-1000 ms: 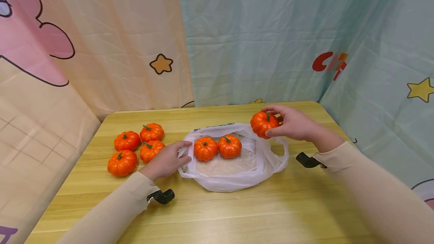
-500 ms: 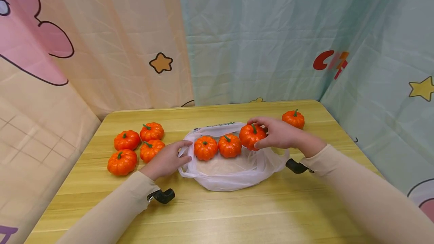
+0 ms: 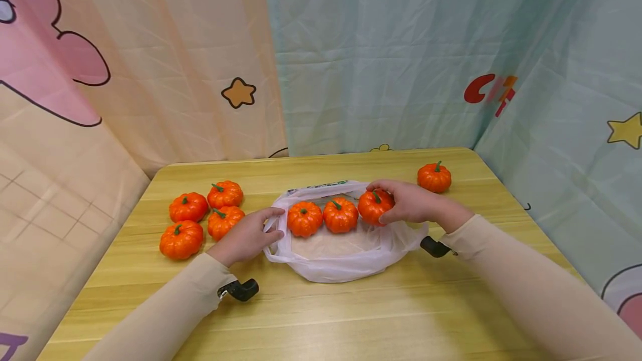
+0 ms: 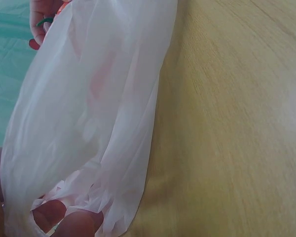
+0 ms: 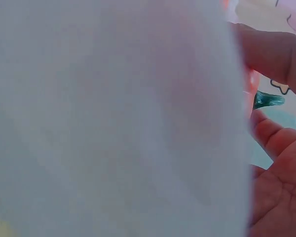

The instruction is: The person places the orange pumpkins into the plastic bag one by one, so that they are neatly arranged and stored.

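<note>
A white plastic bag (image 3: 337,272) lies with its mouth spread open on the table. Two small orange pumpkins (image 3: 304,219) with green stems sit side by side inside it. My left hand (image 3: 247,238) holds the bag's left side near a handle; the left wrist view shows the fingers at the gathered film (image 4: 84,98). At the bag's right end my right hand (image 3: 416,203) grips a third pumpkin (image 3: 373,207) between thumb and fingers, beside the other two. In the right wrist view, white film hides most of that pumpkin, but its green stem (image 5: 268,100) shows.
Several pumpkins (image 3: 181,239) stand grouped on the wooden table (image 3: 321,327) left of the bag. Another pumpkin (image 3: 434,177) sits at the back right, behind the right wrist. Printed curtains (image 3: 371,60) hang behind the table and at both sides.
My right hand has carried its pumpkin left and down into the right end of the bag, revealing the pumpkin at the back right. My left hand has stayed at the bag.
</note>
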Tool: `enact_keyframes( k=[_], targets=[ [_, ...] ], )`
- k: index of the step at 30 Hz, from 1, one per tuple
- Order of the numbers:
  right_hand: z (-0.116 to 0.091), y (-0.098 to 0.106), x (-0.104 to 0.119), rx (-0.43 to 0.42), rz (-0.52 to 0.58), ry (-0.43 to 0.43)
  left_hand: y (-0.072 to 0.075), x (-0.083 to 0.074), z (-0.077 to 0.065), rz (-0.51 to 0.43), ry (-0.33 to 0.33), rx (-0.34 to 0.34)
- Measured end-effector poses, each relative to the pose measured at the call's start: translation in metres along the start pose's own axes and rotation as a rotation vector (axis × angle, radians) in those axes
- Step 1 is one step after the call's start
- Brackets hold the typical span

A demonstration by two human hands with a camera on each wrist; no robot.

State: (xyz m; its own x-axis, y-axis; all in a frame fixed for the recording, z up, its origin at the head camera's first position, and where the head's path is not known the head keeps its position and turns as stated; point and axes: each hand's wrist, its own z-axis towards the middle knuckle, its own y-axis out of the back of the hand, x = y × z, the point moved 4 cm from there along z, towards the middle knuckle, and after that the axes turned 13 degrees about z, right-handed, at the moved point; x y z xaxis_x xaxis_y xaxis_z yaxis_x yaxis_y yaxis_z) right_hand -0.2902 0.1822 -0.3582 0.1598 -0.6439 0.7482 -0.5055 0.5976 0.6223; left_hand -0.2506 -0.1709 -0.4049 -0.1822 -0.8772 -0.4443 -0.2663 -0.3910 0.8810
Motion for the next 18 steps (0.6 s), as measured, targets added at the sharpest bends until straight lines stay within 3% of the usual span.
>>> enact_keyframes(
  k=[18],
  targets=[
    [0.008, -0.009, -0.017, 0.004, -0.018, -0.002, -0.001, -0.001, 0.001, 0.007, 0.003, 0.002]
  ],
)
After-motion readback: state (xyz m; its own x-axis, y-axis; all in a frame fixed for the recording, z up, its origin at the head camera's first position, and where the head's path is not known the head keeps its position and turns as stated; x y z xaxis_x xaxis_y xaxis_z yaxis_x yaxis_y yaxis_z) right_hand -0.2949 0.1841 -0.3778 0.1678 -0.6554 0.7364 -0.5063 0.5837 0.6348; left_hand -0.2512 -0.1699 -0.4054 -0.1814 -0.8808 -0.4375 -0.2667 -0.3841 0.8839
